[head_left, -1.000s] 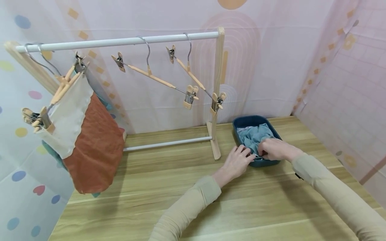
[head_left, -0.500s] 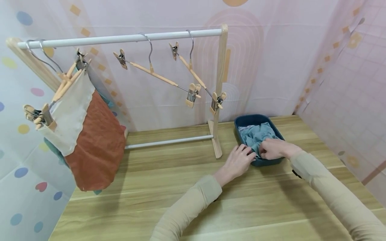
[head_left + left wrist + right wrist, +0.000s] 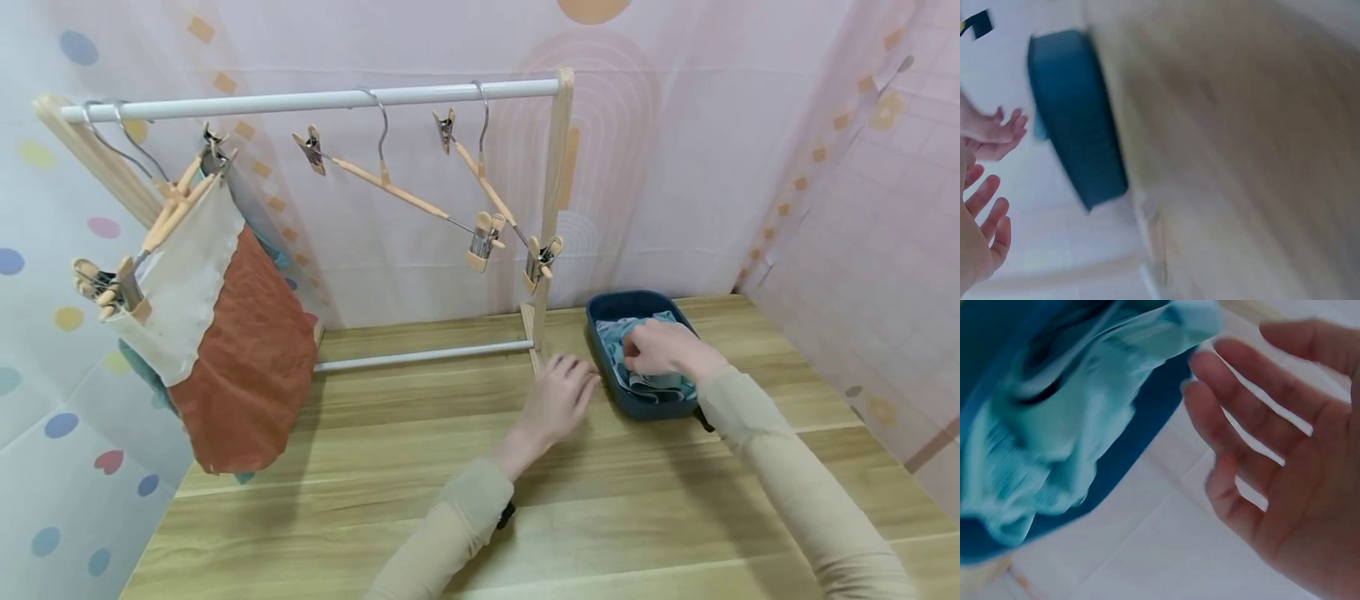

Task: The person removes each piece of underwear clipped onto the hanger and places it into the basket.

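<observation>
A dark blue bin (image 3: 642, 410) stands on the tabletop, holding crumpled teal cloth (image 3: 663, 385). Over it is my right hand (image 3: 666, 348); the right wrist view shows this hand (image 3: 1297, 444) with loosely bent fingers and nothing between them, beside the teal cloth (image 3: 1085, 431). My left hand (image 3: 553, 400) hovers left of the bin, apart from it. In the blurred left wrist view, the left hand (image 3: 979, 231) has relaxed, spread fingers and holds nothing, with the bin (image 3: 1075, 119) beyond it. Folds hide the cloth's exact kind.
A wooden rack with a white rail (image 3: 300, 102) stands at the back left. Two bare clip hangers (image 3: 397, 192) hang near its right post (image 3: 558, 158). At its left end, clipped hangers carry a rust-and-white cloth piece (image 3: 251, 358), with teal cloth behind.
Both hands have come off the cloth at the bin's near side. My left hand has drawn back leftward; my right hand has risen slightly left. The cloth's near part now shows.
</observation>
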A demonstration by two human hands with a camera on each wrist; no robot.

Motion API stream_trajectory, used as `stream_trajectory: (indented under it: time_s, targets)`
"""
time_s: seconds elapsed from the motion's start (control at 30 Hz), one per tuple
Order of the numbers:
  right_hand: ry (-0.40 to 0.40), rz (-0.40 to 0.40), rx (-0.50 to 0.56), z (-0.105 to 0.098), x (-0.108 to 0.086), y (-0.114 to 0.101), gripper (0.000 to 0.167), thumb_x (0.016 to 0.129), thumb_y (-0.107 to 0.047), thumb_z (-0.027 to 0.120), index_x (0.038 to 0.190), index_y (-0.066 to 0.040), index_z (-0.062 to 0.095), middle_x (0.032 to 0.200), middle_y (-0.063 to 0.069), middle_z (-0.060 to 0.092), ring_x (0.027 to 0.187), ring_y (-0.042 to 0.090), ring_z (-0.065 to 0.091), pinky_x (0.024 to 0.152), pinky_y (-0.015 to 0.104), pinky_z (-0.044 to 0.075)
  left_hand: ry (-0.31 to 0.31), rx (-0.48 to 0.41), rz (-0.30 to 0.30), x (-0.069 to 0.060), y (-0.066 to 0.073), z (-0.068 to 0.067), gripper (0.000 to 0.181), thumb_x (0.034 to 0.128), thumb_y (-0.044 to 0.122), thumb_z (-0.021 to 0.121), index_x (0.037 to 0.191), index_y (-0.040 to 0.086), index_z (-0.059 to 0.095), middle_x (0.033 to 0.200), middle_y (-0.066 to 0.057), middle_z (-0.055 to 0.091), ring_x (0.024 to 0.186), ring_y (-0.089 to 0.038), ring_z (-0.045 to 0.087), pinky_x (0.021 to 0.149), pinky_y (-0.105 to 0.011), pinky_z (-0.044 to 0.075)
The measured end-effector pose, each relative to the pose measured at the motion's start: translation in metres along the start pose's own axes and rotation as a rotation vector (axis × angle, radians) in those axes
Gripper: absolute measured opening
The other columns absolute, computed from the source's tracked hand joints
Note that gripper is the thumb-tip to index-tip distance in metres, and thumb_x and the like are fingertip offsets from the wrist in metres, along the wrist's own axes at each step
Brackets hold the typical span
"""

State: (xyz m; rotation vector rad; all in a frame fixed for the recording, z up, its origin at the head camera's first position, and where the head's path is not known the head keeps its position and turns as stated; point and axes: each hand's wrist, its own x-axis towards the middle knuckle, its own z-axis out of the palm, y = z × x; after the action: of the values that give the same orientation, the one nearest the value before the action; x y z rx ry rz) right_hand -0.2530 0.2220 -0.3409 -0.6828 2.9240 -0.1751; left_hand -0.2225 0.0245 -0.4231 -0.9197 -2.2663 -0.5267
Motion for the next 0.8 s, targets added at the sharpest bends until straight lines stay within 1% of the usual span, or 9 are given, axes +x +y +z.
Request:
stream_trajectory:
  time_s: [0.07,0.13,0.27,0.4,0.53,0.6,0.67,0.73,0.8]
  targets:
    - [0.085,-0.005,0.031,-0.002,0.004,-0.004,0.013,0.089,-0.016,0.058,0.084,-0.011,0.069,0.070,0.000,0.061,0.058,0.011,0.050,0.055,0.026,0.040,0.038,-0.002,-0.033,-0.002,-0.008,-0.014,0.014,0.0931,0.019,0.058,0.097,0.011,0.068,0.093,-0.001,0.069,0.092,-0.017,0.062,0.087,-0.028,0.049]
    - [0.172,-0.003,0.068,-0.004,0.010,-0.009,0.014,0.090,-0.016,0.057,0.092,-0.010,0.069,0.075,0.001,0.064,0.061,0.011,0.054,0.056,0.027,0.043,0.089,0.013,-0.055,-0.004,-0.017,-0.029,0.013,0.0918,0.018,0.059,0.096,0.009,0.068,0.092,-0.002,0.070,0.091,-0.018,0.063,0.087,-0.030,0.049]
    - [0.304,0.022,0.187,-0.008,0.025,-0.020,0.024,0.092,-0.019,0.055,0.110,-0.007,0.065,0.094,0.008,0.069,0.077,0.018,0.063,0.067,0.036,0.051,0.225,0.053,-0.082,-0.008,-0.036,-0.060,0.010,0.0886,0.013,0.062,0.092,0.004,0.068,0.087,-0.006,0.070,0.084,-0.020,0.064,0.081,-0.031,0.052]
    - [0.383,0.040,0.383,-0.011,0.043,-0.031,0.034,0.094,-0.020,0.055,0.124,-0.004,0.056,0.106,0.013,0.066,0.096,0.027,0.063,0.082,0.043,0.051,0.359,0.049,-0.122,-0.011,-0.051,-0.090,0.009,0.0878,0.008,0.061,0.090,0.001,0.067,0.084,-0.010,0.069,0.080,-0.024,0.063,0.074,-0.032,0.053]
    - [0.442,0.018,0.603,-0.012,0.061,-0.043,0.046,0.095,-0.020,0.054,0.135,-0.001,0.044,0.121,0.018,0.058,0.113,0.033,0.056,0.095,0.046,0.047,0.451,0.029,-0.183,-0.013,-0.060,-0.119,0.012,0.0892,0.008,0.058,0.091,-0.001,0.065,0.086,-0.014,0.069,0.081,-0.028,0.062,0.076,-0.039,0.050]
    - [0.460,0.004,0.701,-0.012,0.070,-0.049,0.052,0.094,-0.020,0.055,0.139,0.000,0.038,0.128,0.020,0.053,0.120,0.035,0.052,0.099,0.048,0.045,0.479,0.035,-0.220,-0.013,-0.063,-0.132,0.013,0.0900,0.009,0.058,0.092,-0.002,0.065,0.087,-0.016,0.068,0.083,-0.030,0.061,0.076,-0.041,0.049]
    - [0.476,0.000,0.778,-0.011,0.077,-0.054,0.057,0.094,-0.020,0.057,0.141,-0.001,0.033,0.133,0.020,0.049,0.125,0.036,0.048,0.102,0.049,0.042,0.492,0.057,-0.254,-0.012,-0.066,-0.146,0.015,0.0906,0.010,0.057,0.094,-0.003,0.064,0.090,-0.017,0.068,0.087,-0.032,0.060,0.078,-0.044,0.047]
    - [0.484,-0.008,0.838,-0.008,0.084,-0.059,0.060,0.093,-0.018,0.058,0.143,-0.001,0.030,0.135,0.021,0.046,0.128,0.037,0.045,0.104,0.050,0.040,0.489,0.084,-0.287,-0.011,-0.067,-0.160,0.017,0.0916,0.011,0.056,0.097,-0.003,0.064,0.093,-0.018,0.068,0.090,-0.034,0.060,0.079,-0.046,0.046]
    - [0.479,-0.020,0.881,-0.004,0.091,-0.061,0.060,0.093,-0.015,0.058,0.143,-0.001,0.028,0.137,0.023,0.045,0.128,0.037,0.045,0.105,0.050,0.039,0.469,0.129,-0.315,-0.009,-0.067,-0.175,0.018,0.0932,0.012,0.055,0.099,-0.003,0.064,0.096,-0.019,0.067,0.094,-0.036,0.058,0.080,-0.048,0.044]
